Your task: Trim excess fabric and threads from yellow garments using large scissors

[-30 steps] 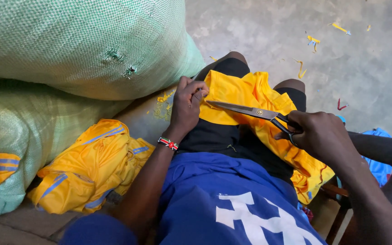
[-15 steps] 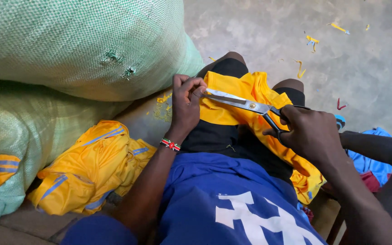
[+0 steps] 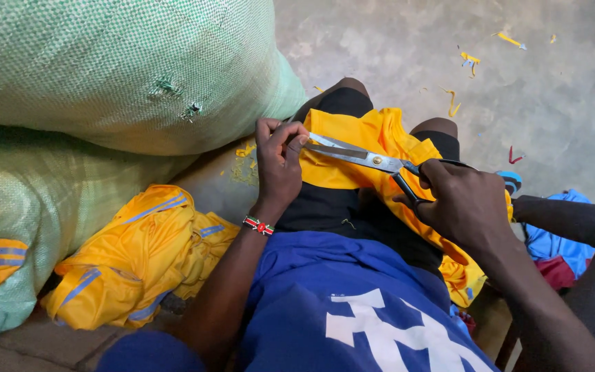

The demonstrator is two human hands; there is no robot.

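**Trimming the edge of the yellow cloth**

I judge the step in hand to be a cut at the cloth's edge. My left hand [image 3: 280, 162] is closed on the edge of the yellow cloth [image 3: 370, 141], thumb and fingers pinching it at the left side of my lap. My right hand [image 3: 466, 203] is clamped through the black loops of the scissors [image 3: 373, 160], and the blades point left, slightly parted, with their tips right at my left fingers.

The cloth lies draped across my lap and knees, under the scissors, running from the pinched edge down past my right hand toward the floor. So both hands are on it or just above it, apart from each other with the blades bridging the gap between them.

The next move, as I read it, calls for keeping the pinched edge taut and my fingertips out of the blades' path, since the tips sit very close to them.

To my left a heap of yellow garments with blue stripes [image 3: 142, 258] lies beside the green woven sacks [image 3: 118, 76]. Small cloth scraps [image 3: 470, 60] dot the concrete floor [image 3: 559, 103] ahead.
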